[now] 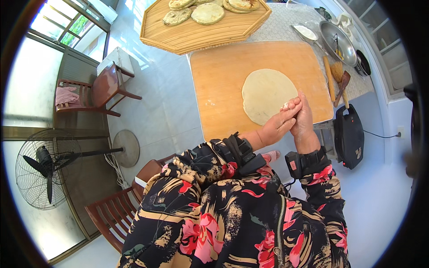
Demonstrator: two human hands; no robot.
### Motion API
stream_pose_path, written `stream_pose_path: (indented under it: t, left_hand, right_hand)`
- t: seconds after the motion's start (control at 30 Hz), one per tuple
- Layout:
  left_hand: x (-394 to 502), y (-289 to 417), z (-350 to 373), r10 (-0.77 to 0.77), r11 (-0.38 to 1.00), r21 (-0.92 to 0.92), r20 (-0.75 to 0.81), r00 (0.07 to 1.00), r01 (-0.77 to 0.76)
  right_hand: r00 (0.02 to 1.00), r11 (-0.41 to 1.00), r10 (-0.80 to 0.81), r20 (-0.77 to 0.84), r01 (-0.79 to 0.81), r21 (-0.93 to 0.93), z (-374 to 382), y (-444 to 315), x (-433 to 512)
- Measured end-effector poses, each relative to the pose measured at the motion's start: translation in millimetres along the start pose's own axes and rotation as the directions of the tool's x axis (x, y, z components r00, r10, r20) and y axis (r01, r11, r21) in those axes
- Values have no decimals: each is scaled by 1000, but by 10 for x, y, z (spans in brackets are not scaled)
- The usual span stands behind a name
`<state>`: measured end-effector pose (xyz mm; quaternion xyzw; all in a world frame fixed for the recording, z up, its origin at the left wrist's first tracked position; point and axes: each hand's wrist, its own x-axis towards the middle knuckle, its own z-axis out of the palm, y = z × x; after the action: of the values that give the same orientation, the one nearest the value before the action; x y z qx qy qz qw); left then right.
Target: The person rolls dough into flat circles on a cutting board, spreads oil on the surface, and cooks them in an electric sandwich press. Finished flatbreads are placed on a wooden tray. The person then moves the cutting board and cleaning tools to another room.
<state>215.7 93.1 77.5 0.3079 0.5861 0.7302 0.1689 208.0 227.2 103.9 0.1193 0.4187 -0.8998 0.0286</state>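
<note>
My left hand (pixel 277 126) and my right hand (pixel 303 115) are pressed together over the right lower edge of a flat round sheet of dough (pixel 268 93). White flour shows on the curled fingers of the left hand; whether anything lies between the palms is hidden. The dough lies on a wooden board (pixel 218 90), which has a few flour specks at its left. Beyond the board, an octagonal woven tray (pixel 201 37) holds several round flatbreads (pixel 207 13), some browned.
Right of the board lie a rolling pin (pixel 328 78), a straw brush (pixel 336 71), a wooden spatula (pixel 343 85), a metal bowl (pixel 347 50) and a scoop of flour (pixel 305 32). A black electric appliance (pixel 350 140) stands below them. Chairs (pixel 107 83) and a fan (pixel 48 164) are at left.
</note>
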Motion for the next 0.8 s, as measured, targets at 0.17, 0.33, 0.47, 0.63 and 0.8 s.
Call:
stream_pose_path:
  t: [0.17, 0.33, 0.47, 0.63, 0.8]
  left_hand:
    - [-21, -226, -410, -368, 697, -625, 109, 923, 351]
    - [158, -58, -266, -220, 273, -921, 223, 950, 279]
    - [171, 533, -437, -324, 581, -741, 170, 931, 338]
    - [238, 829, -388, -3, 448, 851, 307, 952, -273]
    - [171, 541, -277, -22, 439, 858, 308, 951, -267]
  right_hand:
    - [828, 599, -554, 86, 468, -649, 213, -163, 51]
    - [733, 23, -373, 569, 620, -784, -145, 164, 203]
    - [939, 541, -333, 81, 260, -800, -442, -71, 317]
    - [997, 997, 63, 43, -62, -39, 27, -193, -38]
    - [978, 991, 128, 166, -133, 18, 179, -103, -166]
